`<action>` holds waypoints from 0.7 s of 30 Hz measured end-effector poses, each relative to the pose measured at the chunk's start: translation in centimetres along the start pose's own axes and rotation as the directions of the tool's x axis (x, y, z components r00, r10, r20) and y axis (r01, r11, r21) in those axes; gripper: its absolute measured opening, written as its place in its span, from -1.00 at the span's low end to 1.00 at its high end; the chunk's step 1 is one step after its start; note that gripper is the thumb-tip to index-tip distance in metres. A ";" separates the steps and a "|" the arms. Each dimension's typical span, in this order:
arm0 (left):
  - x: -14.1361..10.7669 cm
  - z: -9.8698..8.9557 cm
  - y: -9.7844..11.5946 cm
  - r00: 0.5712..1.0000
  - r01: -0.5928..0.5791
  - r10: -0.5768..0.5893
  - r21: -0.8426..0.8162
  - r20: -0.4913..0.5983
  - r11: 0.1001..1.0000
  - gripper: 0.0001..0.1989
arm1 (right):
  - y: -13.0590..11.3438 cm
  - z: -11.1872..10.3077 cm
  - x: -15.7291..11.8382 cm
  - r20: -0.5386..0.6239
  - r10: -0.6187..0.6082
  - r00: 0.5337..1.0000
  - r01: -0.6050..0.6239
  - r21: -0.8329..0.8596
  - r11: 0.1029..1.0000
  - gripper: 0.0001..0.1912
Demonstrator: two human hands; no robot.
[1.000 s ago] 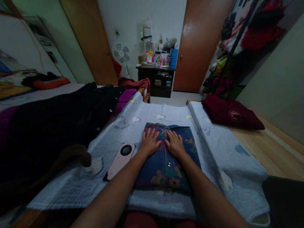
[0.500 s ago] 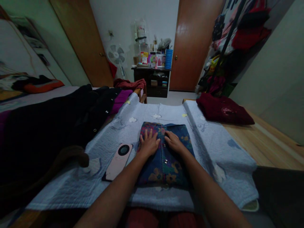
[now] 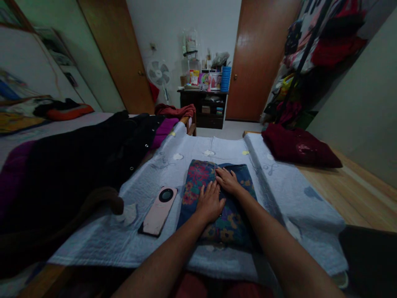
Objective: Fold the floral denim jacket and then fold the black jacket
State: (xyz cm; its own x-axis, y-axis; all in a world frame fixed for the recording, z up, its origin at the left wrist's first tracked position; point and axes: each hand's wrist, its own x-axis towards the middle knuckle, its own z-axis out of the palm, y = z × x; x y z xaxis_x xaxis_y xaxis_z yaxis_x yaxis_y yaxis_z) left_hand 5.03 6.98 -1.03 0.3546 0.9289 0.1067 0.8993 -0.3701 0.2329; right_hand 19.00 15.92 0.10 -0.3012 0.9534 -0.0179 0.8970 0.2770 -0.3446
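Observation:
A folded denim garment with a flower print (image 3: 194, 182) lies in front of me on a light blue quilted cloth (image 3: 173, 174). My left hand (image 3: 210, 203) rests flat near the garment's middle, fingers stretched toward its far edge and thumb out to the right. Just beyond it, my right hand (image 3: 228, 181) lies on the upper part of the garment with its fingers extended. Both palms press down on the fabric, and neither hand grips it. The fingers partly cover the button strip. Left of the garment lies a pink phone (image 3: 158, 213), back side up.
A dark coat (image 3: 77, 153) with purple lining spreads over the bed at left. A folded maroon garment (image 3: 300, 147) sits on a wooden surface (image 3: 328, 182) at right. Farther off stand a white fan (image 3: 159, 73), a dark cabinet (image 3: 203, 109) and two brown doors.
My left hand has slid right and nearer to me, from the garment's left half to its middle. My right hand has spread its fingers flatter. The camera view has shifted slightly left.

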 end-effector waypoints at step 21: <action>-0.6 -2.0 -1.1 0.989 -0.057 0.074 -0.127 0.131 0.990 -0.40 | -0.9 -1.6 -1.8 -0.142 0.029 0.989 0.027 0.382 0.924 -0.36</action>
State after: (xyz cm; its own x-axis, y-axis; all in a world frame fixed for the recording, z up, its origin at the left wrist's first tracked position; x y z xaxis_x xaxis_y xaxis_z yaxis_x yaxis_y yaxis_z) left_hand 3.28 6.77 0.55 0.4508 0.8926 -0.0040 0.8378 -0.4215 0.3471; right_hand 19.21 14.18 1.92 -0.2258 0.9685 0.1055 0.6965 0.2362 -0.6776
